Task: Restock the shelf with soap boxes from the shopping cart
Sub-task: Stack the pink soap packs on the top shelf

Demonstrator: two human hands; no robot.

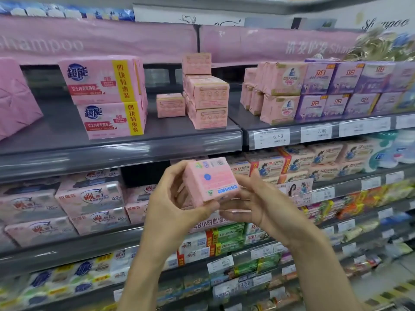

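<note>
the person's left hand (pixel 174 198) and right hand (pixel 261 206) are bare, on slim forearms (pixel 314 254) (uncovered as far as visible).

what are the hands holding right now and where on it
A pink soap box, held by both hands: the left hand grips its left end, thumb under the lower edge; the right hand holds its lower right corner.

At frame centre, the left hand (pixel 179 198) and right hand (pixel 258 203) grip a pink soap box (pixel 210 181) below the shelf (pixel 112 151) holding stacked boxes (pixel 207 102).
</note>
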